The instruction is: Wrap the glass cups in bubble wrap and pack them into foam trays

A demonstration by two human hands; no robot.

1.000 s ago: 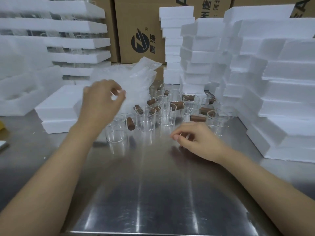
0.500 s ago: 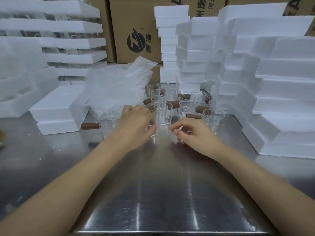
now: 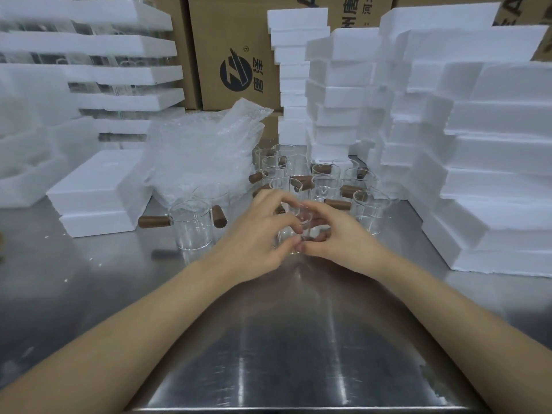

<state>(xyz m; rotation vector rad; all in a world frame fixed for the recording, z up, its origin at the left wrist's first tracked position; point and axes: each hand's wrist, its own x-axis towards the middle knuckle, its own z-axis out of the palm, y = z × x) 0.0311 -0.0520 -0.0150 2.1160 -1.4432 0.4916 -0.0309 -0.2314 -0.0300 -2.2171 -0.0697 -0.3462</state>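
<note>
Nearest, bare steel desk (image 3: 286,354), both forearms reaching forward across it. Past that, left hand (image 3: 254,243) and right hand (image 3: 340,240) meet around one glass cup (image 3: 301,225) standing at the front of the cluster. Left fingers (image 3: 280,201) curl over its rim and side, thumb low against the base; right fingers (image 3: 316,210) curl round the other side, thumb tip touching the left thumb. Both hands grasping the same cup; whether it rests on the desk or is lifted, cannot tell.

Left of the hands, a separate cup (image 3: 192,227) upright on the desk, wooden handle (image 3: 153,221) pointing left. Behind the hands, cluster of cups (image 3: 313,177) with brown handles, standing close together.

Farther left, loose heap of bubble wrap (image 3: 203,150) lying partly on two stacked foam slabs (image 3: 95,192). Right side, tall stacks of foam trays (image 3: 484,162). Far left, more foam layers (image 3: 89,73) with glassware between them, blurred. At the back, cardboard boxes (image 3: 227,40) with a dark printed logo.
</note>
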